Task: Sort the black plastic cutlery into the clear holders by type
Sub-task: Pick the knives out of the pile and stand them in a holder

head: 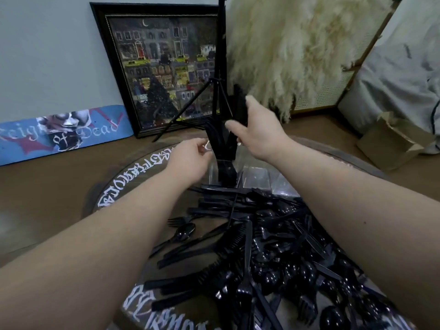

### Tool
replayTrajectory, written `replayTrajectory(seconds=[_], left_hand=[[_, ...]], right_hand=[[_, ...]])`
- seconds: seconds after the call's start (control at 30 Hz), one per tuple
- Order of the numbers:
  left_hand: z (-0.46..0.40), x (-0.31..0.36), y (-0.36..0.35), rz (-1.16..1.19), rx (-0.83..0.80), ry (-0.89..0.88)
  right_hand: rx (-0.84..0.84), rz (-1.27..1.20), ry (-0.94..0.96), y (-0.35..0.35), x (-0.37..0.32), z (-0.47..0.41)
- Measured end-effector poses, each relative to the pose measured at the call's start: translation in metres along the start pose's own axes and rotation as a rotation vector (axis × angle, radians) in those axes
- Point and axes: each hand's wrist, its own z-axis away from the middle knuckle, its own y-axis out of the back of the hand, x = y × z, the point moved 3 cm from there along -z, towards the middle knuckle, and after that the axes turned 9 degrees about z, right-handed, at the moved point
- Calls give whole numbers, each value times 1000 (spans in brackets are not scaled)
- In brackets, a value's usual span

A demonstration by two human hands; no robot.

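At frame centre, the right hand [258,129] grips a bunch of black cutlery [239,108] over the clear holder [222,167]; the left hand [190,158] pinches that holder's rim.

Cutlery pile [273,246] on table [114,201], holders [257,175] behind it, framed picture [162,67] beyond.

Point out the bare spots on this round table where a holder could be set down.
Bare tabletop lies on the left, between the white lettering along the rim and the cutlery pile. The middle and right are crowded with the pile. At the far side the clear holders and both hands take up the room.
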Motion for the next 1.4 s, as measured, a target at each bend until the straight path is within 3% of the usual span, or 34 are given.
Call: replayTrajectory(seconds=[0.13,0.23,0.43,0.63,0.77,0.83,1.23,1.4], left_hand=[[-5,-7,-2,65,-50,4],[-5,-11,-2,146,-74,23],[-5,-14,-1,175,-122,29],[-2,-11,0,177,-151,37],[-3,-3,6,212,-160,-15],[-5,0,7,225,-192,-32],[-19,-7,-2,153,-243,-29],[-19,-10,-5,184,-240,-7]], right_hand=[[-219,181,-3,-35,7,-7],[-286,279,7,-49,9,-8],[-260,266,8,-39,10,-8],[-249,470,142,-47,7,-1],[-26,232,-33,-25,13,-1],[24,231,-72,-21,17,-7],[-96,374,81,-49,11,-30],[-151,545,127,-55,12,-26]])
